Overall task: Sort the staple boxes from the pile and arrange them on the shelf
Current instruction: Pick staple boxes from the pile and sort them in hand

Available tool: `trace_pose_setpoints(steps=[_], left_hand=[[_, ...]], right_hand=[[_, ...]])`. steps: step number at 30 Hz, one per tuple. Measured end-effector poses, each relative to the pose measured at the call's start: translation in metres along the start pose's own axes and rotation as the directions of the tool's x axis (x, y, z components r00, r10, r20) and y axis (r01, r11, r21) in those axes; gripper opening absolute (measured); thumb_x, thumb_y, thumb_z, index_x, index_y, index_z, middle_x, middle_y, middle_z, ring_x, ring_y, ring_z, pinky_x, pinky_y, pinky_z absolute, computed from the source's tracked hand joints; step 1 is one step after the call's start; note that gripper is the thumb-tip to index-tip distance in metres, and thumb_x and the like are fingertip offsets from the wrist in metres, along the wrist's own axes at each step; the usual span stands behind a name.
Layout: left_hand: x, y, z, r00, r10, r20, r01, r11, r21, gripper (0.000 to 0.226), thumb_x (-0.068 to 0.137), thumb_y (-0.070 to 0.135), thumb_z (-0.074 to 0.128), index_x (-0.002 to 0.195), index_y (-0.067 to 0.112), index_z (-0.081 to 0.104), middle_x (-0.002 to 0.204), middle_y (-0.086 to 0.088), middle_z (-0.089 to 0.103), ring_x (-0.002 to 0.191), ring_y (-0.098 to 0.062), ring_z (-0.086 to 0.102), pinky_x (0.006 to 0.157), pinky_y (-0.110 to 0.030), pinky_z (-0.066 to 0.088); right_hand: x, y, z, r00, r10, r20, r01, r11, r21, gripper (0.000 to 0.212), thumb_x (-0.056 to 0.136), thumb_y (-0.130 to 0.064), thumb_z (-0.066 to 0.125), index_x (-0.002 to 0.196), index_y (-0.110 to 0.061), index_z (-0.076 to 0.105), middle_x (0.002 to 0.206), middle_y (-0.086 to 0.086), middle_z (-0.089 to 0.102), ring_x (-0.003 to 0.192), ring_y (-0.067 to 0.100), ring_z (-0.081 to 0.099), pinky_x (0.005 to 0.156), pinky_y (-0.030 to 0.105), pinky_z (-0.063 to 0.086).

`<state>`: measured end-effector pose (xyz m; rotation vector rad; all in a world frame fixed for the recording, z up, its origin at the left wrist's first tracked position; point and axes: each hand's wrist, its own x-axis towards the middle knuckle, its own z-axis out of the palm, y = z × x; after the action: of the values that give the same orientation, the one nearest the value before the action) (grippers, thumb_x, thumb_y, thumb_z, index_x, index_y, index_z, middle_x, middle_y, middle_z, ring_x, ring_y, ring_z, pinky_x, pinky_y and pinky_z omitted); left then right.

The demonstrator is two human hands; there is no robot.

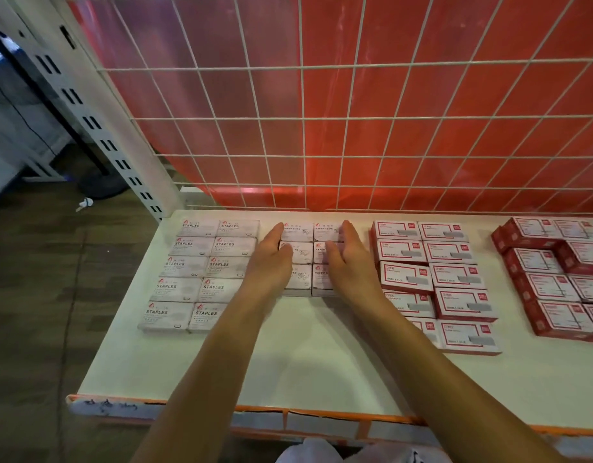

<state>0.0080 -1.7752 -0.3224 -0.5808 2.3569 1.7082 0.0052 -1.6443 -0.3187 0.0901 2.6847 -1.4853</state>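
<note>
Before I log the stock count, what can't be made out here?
Head view:
Paper-clip boxes: partly under left hand and right hand.
Middle red boxes: front ones behind the right forearm.
Far-right red boxes: cut by frame edge.
Small label print: blurred.

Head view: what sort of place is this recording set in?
Probably a stationery shop or stockroom: a white shelf with a wire-grid back, a slotted metal upright, and sorted rows of STAPLES boxes and red boxes.
</note>
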Motion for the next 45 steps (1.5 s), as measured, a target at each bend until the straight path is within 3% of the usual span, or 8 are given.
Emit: trace_pose_setpoints(steps=[6, 10, 15, 19, 23, 29, 35, 45], left_hand=[[-0.012, 0.007, 0.005, 0.998, 0.027, -0.064, -0.027, 1.0, -0.002, 0.052, 0.098, 0.006, 0.036, 0.145, 0.029, 0.036, 0.14, 0.004, 0.049, 0.118, -0.02, 0.055, 0.096, -0.038, 0.051], [-0.007, 0.003, 0.006, 0.996, 0.06, -0.071, -0.053, 0.994, 0.092, 0.052, 0.097, 0.009, 0.038, 0.145, 0.03, 0.036, 0.139, 0.003, 0.049, 0.116, -0.021, 0.055, 0.094, -0.039, 0.052], [-0.023, 0.014, 0.006, 0.966, 0.254, -0.055, -0.206, 0.878, 0.431, 0.053, 0.097, 0.021, 0.045, 0.148, 0.016, 0.03, 0.154, -0.002, 0.032, 0.141, -0.021, 0.028, 0.117, -0.033, 0.022], [-0.046, 0.026, 0.022, 0.845, 0.533, 0.037, -0.464, 0.697, 0.546, 0.045, 0.091, 0.016, 0.058, 0.135, 0.013, 0.051, 0.146, -0.005, 0.043, 0.142, -0.024, 0.026, 0.117, -0.034, 0.017], [-0.056, 0.034, 0.053, 0.798, 0.559, 0.223, -0.57, 0.58, 0.582, 0.031, 0.092, 0.023, 0.055, 0.122, 0.019, 0.061, 0.128, -0.001, 0.059, 0.128, -0.025, 0.041, 0.11, -0.037, 0.033], [-0.056, 0.035, 0.093, 0.708, 0.608, 0.359, -0.659, 0.387, 0.644, 0.041, 0.084, 0.016, 0.06, 0.125, 0.018, 0.059, 0.133, -0.002, 0.058, 0.134, -0.027, 0.039, 0.109, -0.039, 0.038], [-0.058, 0.035, 0.112, 0.749, 0.538, 0.386, -0.624, 0.375, 0.686, 0.056, 0.092, 0.036, 0.057, 0.144, 0.027, 0.038, 0.152, 0.008, 0.035, 0.146, -0.02, 0.018, 0.115, -0.041, 0.024], [-0.063, 0.037, 0.12, 0.779, 0.529, 0.337, -0.556, 0.334, 0.761, 0.057, 0.094, 0.048, 0.048, 0.147, 0.031, 0.032, 0.155, 0.01, 0.028, 0.146, -0.017, 0.016, 0.116, -0.037, 0.021]], right_hand=[[-0.002, 0.005, -0.001, 1.0, 0.009, -0.001, -0.009, 1.0, 0.002, 0.023, 0.1, -0.014, 0.036, 0.123, -0.016, 0.041, 0.111, -0.006, 0.051, 0.088, 0.005, 0.054, 0.054, 0.004, 0.045], [-0.005, 0.002, -0.003, 1.0, 0.006, -0.015, -0.006, 1.0, -0.01, 0.031, 0.1, -0.013, 0.039, 0.131, -0.016, 0.038, 0.109, -0.01, 0.043, 0.091, 0.004, 0.049, 0.059, 0.007, 0.045], [-0.012, -0.005, -0.007, 0.995, -0.075, -0.072, 0.07, 0.995, -0.077, 0.041, 0.097, -0.017, 0.043, 0.137, -0.019, 0.033, 0.136, 0.001, 0.047, 0.122, 0.021, 0.049, 0.099, 0.04, 0.048], [-0.029, -0.002, -0.035, 0.989, -0.125, -0.076, 0.115, 0.985, -0.126, 0.043, 0.098, -0.014, 0.044, 0.14, -0.014, 0.039, 0.146, 0.001, 0.04, 0.135, 0.017, 0.035, 0.106, 0.016, 0.019], [-0.04, 0.01, -0.058, 0.984, -0.133, -0.116, 0.113, 0.98, -0.161, 0.038, 0.095, -0.011, 0.047, 0.132, -0.016, 0.052, 0.139, 0.002, 0.051, 0.13, 0.019, 0.043, 0.112, 0.035, 0.031], [-0.051, 0.025, -0.084, 0.969, -0.165, -0.184, 0.093, 0.933, -0.347, 0.036, 0.093, -0.015, 0.046, 0.128, -0.011, 0.056, 0.135, 0.007, 0.053, 0.129, 0.023, 0.043, 0.112, 0.03, 0.023], [-0.058, 0.041, -0.108, 0.969, -0.09, -0.23, 0.0, 0.931, -0.366, 0.04, 0.092, -0.014, 0.053, 0.132, -0.012, 0.052, 0.14, 0.007, 0.048, 0.133, 0.023, 0.037, 0.114, 0.036, 0.024], [-0.068, 0.061, -0.14, 0.958, -0.04, -0.284, -0.054, 0.948, -0.314, 0.039, 0.093, -0.018, 0.053, 0.132, -0.016, 0.052, 0.141, 0.005, 0.046, 0.133, 0.021, 0.037, 0.112, 0.035, 0.026]])
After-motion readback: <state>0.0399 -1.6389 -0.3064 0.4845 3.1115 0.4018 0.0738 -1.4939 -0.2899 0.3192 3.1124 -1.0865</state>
